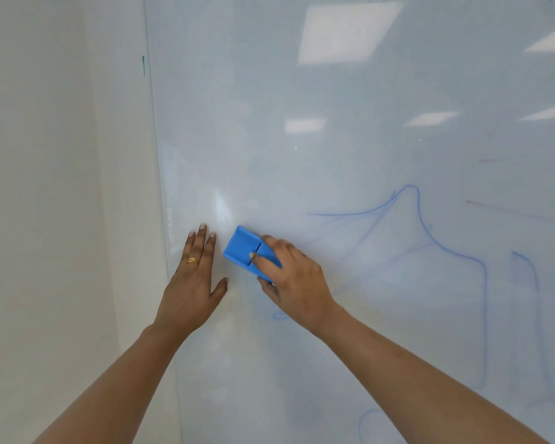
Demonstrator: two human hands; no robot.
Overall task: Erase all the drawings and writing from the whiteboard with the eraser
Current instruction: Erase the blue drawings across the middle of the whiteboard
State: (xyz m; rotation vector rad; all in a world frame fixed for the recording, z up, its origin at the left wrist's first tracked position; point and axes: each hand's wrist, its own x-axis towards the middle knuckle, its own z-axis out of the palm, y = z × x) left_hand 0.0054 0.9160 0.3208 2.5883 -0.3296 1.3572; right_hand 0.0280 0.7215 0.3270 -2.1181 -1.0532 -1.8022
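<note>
White wall (45, 155) left — short green streak (143, 66) at border.

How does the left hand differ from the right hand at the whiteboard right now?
The left hand lies flat, fingers straight, on the whiteboard and holds nothing; the right hand grips the blue eraser against it. The left hand wears a gold ring; the right hand shows none. Both are bare and at about the same height.
</note>
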